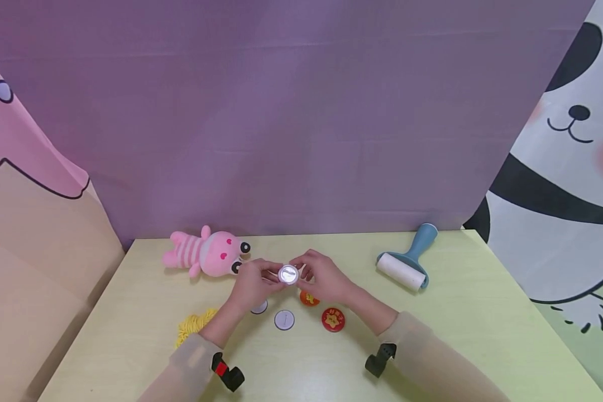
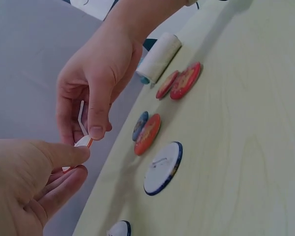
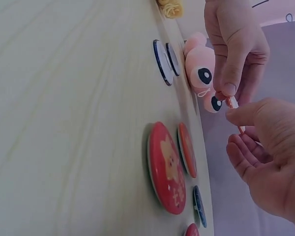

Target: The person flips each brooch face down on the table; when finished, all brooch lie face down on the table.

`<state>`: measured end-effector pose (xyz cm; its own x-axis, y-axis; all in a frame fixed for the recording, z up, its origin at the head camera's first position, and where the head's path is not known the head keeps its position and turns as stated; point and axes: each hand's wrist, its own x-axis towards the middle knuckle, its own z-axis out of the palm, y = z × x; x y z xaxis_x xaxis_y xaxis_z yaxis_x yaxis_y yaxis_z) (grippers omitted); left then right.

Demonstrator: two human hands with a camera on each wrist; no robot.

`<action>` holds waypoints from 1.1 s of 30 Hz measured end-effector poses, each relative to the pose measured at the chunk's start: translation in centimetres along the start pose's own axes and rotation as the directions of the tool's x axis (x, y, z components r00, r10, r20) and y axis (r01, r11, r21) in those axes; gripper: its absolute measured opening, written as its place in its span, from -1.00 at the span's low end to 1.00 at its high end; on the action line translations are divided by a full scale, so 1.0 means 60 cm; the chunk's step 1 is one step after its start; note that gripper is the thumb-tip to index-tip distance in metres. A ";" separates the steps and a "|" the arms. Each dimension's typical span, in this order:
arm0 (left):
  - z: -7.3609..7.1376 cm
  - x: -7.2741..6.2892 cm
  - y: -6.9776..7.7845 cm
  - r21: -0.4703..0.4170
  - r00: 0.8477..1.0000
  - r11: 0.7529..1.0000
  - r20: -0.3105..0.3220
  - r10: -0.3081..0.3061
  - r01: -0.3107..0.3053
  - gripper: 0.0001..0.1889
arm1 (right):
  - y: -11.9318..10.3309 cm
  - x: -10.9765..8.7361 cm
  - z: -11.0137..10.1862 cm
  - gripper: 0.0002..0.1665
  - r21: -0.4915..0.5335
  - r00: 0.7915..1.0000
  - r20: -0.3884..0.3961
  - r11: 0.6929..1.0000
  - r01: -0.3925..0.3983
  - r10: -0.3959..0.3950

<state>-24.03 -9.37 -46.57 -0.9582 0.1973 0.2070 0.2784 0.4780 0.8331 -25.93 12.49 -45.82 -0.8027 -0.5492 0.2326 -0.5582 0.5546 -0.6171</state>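
A stretch of pale wooden tabletop (image 1: 359, 258) separates the right hand (image 1: 325, 274) from the blue-handled white roller (image 1: 401, 272) near the far edge. Raised above it, both right and left hand (image 1: 253, 283) pinch a round, silvery-white-backed, orange-rimmed badge (image 1: 288, 274) between curled fingers.

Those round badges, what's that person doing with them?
A person is pinching one round badge with the left hand and right hand, up above the table. A thin pale piece, perhaps its pin, sticks out from it. Below, two white-backed badges lie back side up, while a red badge and an orange badge lie picture side up. A pink plush toy lies nearby.
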 end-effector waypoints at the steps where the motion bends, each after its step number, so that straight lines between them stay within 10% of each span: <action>1: 0.001 0.000 -0.002 0.010 1.000 1.000 0.002 -0.001 0.001 -0.66 | 0.001 0.001 0.002 -0.57 -0.003 1.000 0.000 1.000 0.002 -0.002; 33: 0.021 -0.007 -0.031 0.377 0.994 0.920 0.026 0.107 -0.109 -0.73 | -0.005 0.027 0.056 -0.67 -0.178 0.993 0.061 0.980 -0.087 0.099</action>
<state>-24.08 -9.29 -48.86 -0.9210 0.2697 0.2811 0.3849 0.7412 0.5500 -26.34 9.35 -47.77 -0.8398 -0.5286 0.1241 -0.5148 0.7026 -0.4912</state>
